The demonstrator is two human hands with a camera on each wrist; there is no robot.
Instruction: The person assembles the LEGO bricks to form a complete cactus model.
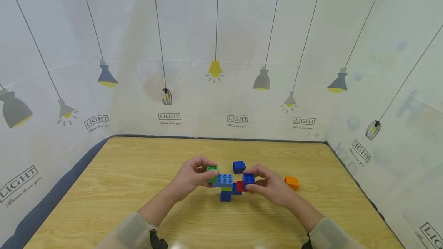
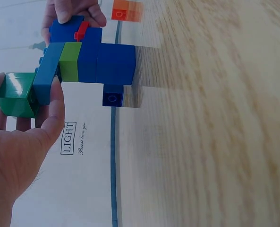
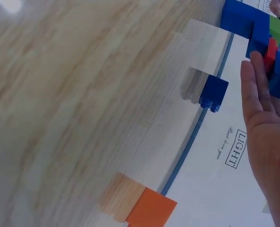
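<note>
Closest, we see two pale sleeves [image 1: 126, 231]; past them the block toy [image 1: 226, 189] stands on the wood table [image 1: 194, 226], between the hands; the left hand [image 1: 190, 175] is half closed, thumb and fingers pinching the green block [image 2: 17, 101] on the left end of the light blue block [image 1: 224, 180]; the right hand [image 1: 273, 186] is half closed too, pinching a dark blue block [image 1: 248, 180] just over the red block [image 1: 240, 186]; we can't tell if those two are joined; near that hand we see the orange block [image 1: 292, 183]; a bit farther, behind the toy, lies the loose blue block [image 1: 238, 167]; last is the wall [image 1: 187, 49], with lamps [image 1: 215, 67] drawn on it
</note>
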